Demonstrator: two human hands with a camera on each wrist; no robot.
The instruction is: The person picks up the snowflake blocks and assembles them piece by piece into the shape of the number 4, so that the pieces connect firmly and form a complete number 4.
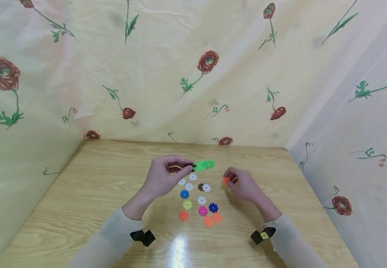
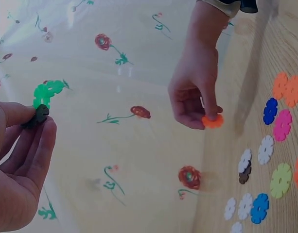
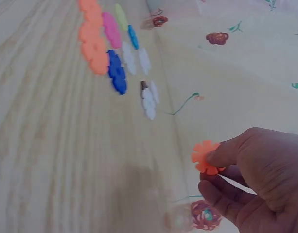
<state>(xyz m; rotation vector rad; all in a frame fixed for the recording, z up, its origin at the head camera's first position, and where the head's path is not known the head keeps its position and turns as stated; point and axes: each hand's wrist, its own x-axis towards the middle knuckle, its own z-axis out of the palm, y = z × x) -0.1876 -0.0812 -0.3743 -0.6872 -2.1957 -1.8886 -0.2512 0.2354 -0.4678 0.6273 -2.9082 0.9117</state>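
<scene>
in the head view, the left hand (image 1: 165,176) pinches a dark notched disc (image 2: 42,114), with linked green notched discs (image 1: 208,164) reaching from it toward three o'clock. the right hand (image 1: 245,186) grips an orange notched disc (image 1: 226,181) between thumb and fingers. on the wooden table (image 1: 106,178), a pink disc (image 1: 202,211) lies at eight o'clock from the right hand; from the pink one, a yellow-green disc (image 1: 187,205) sits at ten.

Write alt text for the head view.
A person's left grip holds linked green and dark notched plastic discs; the right grip pinches an orange notched disc. Variously coloured loose discs lie on the light wood-grain table against a flower-printed backdrop.
</scene>
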